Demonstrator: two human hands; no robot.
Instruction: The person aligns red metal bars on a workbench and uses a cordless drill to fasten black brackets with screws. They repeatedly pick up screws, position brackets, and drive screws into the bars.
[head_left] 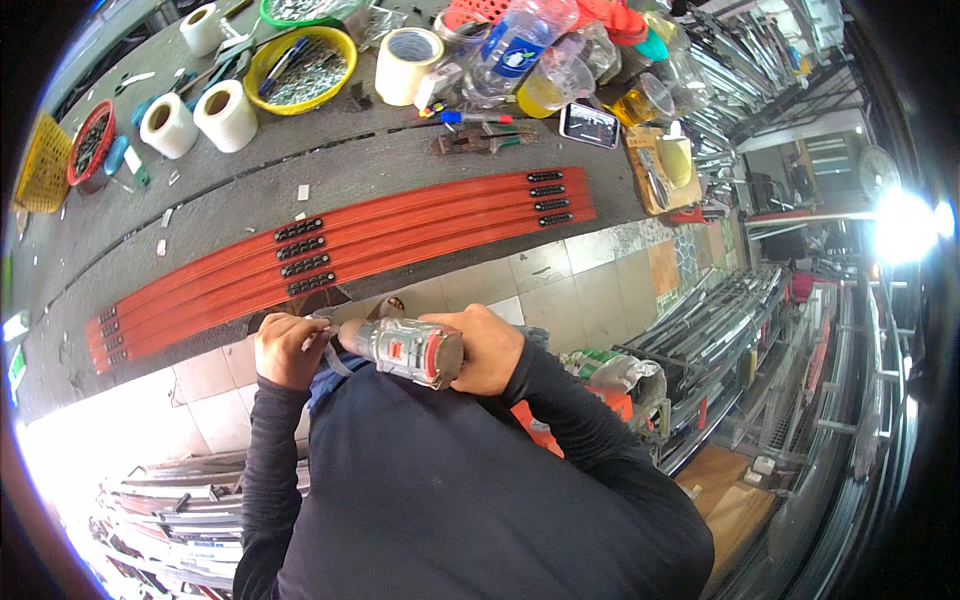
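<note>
Left to right. A yellow basket (pixel 42 165) and a red basket (pixel 90 140) sit at the far left of the grey tabletop (pixel 400 165), beside two white tape rolls (pixel 198 120). Four orange-red rails (pixel 340 245) lie side by side along the tabletop's near edge, their long axes parallel and running from lower left to upper right; black fittings (pixel 300 258) are fixed at mid-length and near both ends. Laid flat and flush together, they present one even surface.

Below them, close to the body, the left hand (pixel 290 350) is closed at the tool's front end, seemingly pinching a small grey part; what exactly it grips cannot be told. The right hand (pixel 490 350) is wrapped firmly round the rear of a silver-grey power tool (pixel 405 350). The tool's long axis lies roughly horizontal across the chest, working end toward the left hand, probably so one hand steadies the body while the other attends to its nose.

Further right, a smartphone (pixel 590 125) rests on the tabletop, and stacked metal profiles (pixel 720 330) fill the floor.
</note>
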